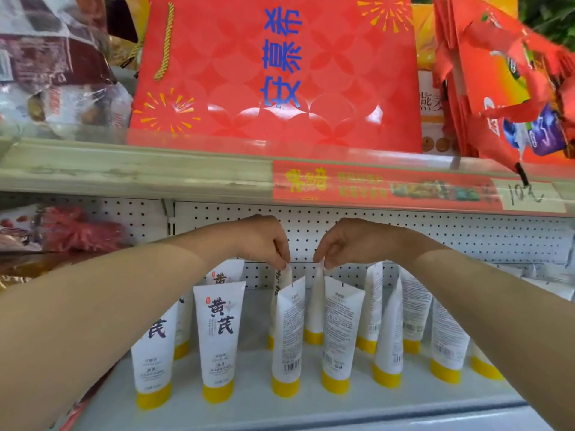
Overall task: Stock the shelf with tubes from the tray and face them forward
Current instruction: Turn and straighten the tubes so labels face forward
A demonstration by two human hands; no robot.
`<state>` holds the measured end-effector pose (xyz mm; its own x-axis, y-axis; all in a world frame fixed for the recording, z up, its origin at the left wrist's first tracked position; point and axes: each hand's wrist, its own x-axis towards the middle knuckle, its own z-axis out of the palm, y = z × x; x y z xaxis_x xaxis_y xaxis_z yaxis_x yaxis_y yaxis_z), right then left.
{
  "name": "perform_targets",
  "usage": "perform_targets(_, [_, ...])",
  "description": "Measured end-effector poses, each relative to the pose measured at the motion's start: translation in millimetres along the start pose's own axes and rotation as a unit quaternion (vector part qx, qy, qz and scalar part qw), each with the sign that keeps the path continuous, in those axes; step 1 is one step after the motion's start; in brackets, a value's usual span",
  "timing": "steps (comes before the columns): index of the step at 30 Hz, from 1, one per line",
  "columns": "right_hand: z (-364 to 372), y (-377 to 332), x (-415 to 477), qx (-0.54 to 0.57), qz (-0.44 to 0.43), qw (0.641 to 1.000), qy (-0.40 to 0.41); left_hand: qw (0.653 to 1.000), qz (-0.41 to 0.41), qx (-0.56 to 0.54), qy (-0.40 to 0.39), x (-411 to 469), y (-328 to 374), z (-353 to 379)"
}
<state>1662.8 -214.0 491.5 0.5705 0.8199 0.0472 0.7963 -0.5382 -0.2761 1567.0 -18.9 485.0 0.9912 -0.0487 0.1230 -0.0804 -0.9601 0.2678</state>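
The left hand [264,244] pinches the crimped top of a white, yellow-capped plastic tube [281,279] in the far row of the white metal shelf [249,409]. The right hand [345,244] pinches the neighbouring tube [317,300]. Turning them risks toppling the crowded near-row tubes [340,334].

Looks like a shop, likely a small grocery or general store. Shows tiered metal shelving [249,409] with a white pegboard back panel [435,237] and a clear price rail [124,172] along the upper front edge, holding a red promotional strip [373,185] and a handwritten price label [529,197]. Carries rows of identical white tubes [217,331] with yellow caps below, plus a red gift bag [273,73] and wrapped packaged goods [56,73] above.
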Motion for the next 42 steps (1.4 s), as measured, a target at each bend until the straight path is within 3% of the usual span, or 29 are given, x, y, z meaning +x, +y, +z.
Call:
perform_targets(8, [7,6,12,-0.063,-0.015,0.993,0.097,0.995,-0.014,0.071,0.069,8,2,8])
perform_targets(15, [5,5,13,-0.048,-0.013,0.993,0.107,0.992,-0.044,0.103,0.065,14,0,8])
perform_targets(32, [7,-3,16,-0.085,-0.032,0.991,0.097,0.991,-0.029,0.124,0.046,10,8,3])
perform_targets(42, [0,-14,-4,-0.067,-0.03,0.992,0.107,0.994,-0.017,0.069,0.089,-2,4,5])
